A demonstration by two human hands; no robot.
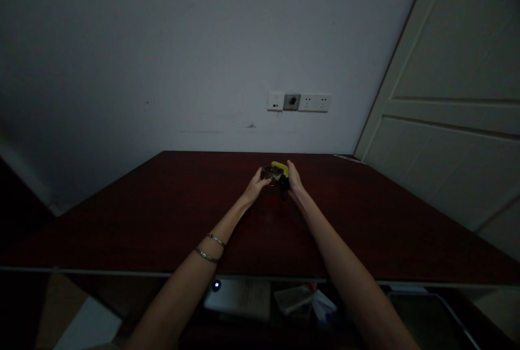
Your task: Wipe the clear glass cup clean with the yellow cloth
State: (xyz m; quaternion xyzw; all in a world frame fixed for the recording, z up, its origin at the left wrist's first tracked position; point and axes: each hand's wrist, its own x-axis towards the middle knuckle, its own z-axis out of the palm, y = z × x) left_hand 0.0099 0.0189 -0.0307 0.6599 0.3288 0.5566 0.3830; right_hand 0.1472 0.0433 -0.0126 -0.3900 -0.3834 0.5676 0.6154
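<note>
Bangles point(211, 247) are worn on the left forearm point(182, 285), which is stretched with the right forearm point(349, 279) over the dark red table point(162, 214). Near the table's far edge, a small yellow-and-black object point(277, 170) is clasped between the left hand point(255, 186) and the right hand point(294, 179), fingers closed on it from either side. At such a reach and in so little light, it could be fumbled and dropped onto the table

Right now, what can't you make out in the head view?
- Object: too small and dim. Only yellow and dark parts show, and the left hand and right hand cover its sides.
- Grip: too small to tell.
- Items under the table: dark, cut off by its edge and the arms.
</note>
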